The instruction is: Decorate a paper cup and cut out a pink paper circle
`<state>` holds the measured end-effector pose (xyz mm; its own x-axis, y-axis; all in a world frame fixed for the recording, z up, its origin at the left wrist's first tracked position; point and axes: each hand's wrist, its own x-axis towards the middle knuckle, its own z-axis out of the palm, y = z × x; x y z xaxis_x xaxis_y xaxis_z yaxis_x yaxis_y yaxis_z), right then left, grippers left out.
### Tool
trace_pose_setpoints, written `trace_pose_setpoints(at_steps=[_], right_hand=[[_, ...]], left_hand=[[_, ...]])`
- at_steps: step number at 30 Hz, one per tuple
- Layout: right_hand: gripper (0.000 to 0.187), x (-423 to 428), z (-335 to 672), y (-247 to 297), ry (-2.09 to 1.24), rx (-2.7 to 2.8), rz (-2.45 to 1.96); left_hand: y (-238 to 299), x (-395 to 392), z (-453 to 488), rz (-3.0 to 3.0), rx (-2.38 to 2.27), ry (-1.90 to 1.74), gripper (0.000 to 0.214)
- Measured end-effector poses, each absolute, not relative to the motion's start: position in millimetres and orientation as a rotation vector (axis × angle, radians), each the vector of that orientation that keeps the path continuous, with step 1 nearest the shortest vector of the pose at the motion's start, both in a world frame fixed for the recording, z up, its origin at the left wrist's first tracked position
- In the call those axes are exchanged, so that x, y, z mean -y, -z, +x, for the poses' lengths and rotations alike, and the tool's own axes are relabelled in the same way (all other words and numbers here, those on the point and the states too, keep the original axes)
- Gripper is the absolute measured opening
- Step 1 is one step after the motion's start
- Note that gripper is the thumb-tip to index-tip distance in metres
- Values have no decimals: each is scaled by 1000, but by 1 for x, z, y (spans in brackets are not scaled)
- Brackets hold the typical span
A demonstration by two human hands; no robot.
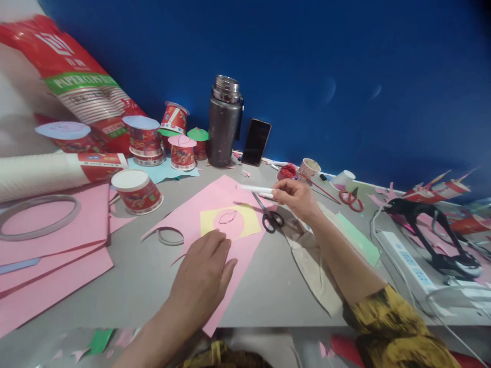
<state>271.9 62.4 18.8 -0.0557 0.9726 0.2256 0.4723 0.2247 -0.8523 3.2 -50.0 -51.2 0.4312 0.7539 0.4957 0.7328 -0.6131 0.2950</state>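
My left hand lies with fingers extended on a pink paper sheet. Its fingertips touch the lower edge of a pink paper circle bearing a drawn leaf-like outline, which rests on a yellow paper piece. Pinched in my right hand is a slim white pen, held roughly level above the paper and pointing left. Below that hand are dark-handled scissors. Left of my left hand lie curled paper strips.
Paper-cup figures and a steel flask stand at the back, beside a propped phone. Stacked cups and pink sheets lie left. At right are a cloth, red-handled scissors and a power strip.
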Motion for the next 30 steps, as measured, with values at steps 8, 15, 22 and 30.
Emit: trace_pose_setpoints(at_steps=[8, 15, 22, 30], right_hand=[[27, -56, 243, -40, -1223, 1010, -901], [41, -49, 218, -32, -1466, 984, -944], [46, -50, 205, -9, -1486, 893, -897], [42, -39, 194, 18, -1336, 1213, -1120]], left_hand=[[50, 50, 3, 2592, -1346, -919, 13], [48, 51, 3, 2561, -1366, -902, 12], [50, 52, 4, 2636, -1395, -920, 18], [54, 51, 3, 2735, -1439, -901, 28]])
